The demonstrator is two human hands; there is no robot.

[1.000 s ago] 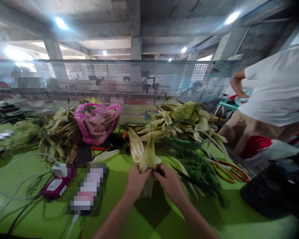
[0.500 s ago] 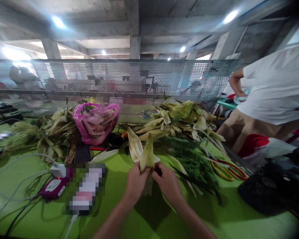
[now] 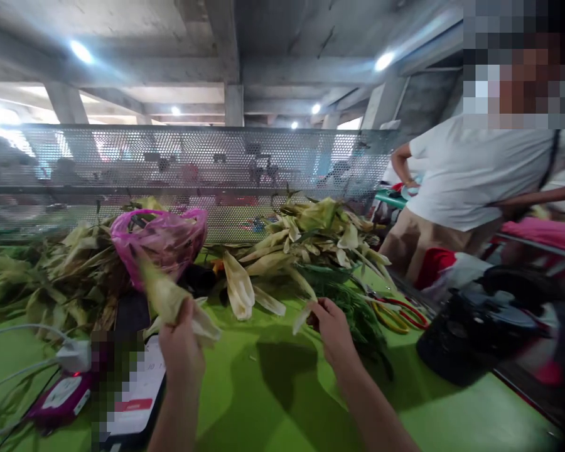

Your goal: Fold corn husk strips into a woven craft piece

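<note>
My left hand (image 3: 182, 342) is closed around the base of a pale green corn husk (image 3: 167, 298), its tip pointing up and left, slightly blurred. A loose flap hangs on its right side. My right hand (image 3: 329, 326) pinches a small pale strip of husk (image 3: 302, 317) above the green table (image 3: 245, 402). Between and beyond my hands, an opened corn husk (image 3: 239, 289) lies on the table. Just behind my right hand are green strands (image 3: 365, 323), and a heap of husks (image 3: 311, 232) rises farther back.
A pink plastic bag (image 3: 160, 242) and more husks (image 3: 61, 270) stand at the back left. A phone (image 3: 139, 402) and a purple power strip (image 3: 61, 398) with cables lie left. Red-and-yellow scissors (image 3: 400, 314) and a black appliance (image 3: 471, 333) are right. A person in white (image 3: 475, 169) stands beyond.
My hands, together on one husk before, are now apart. The left carried the husk left; the right moved right with a strip. The view has turned somewhat to the right.
</note>
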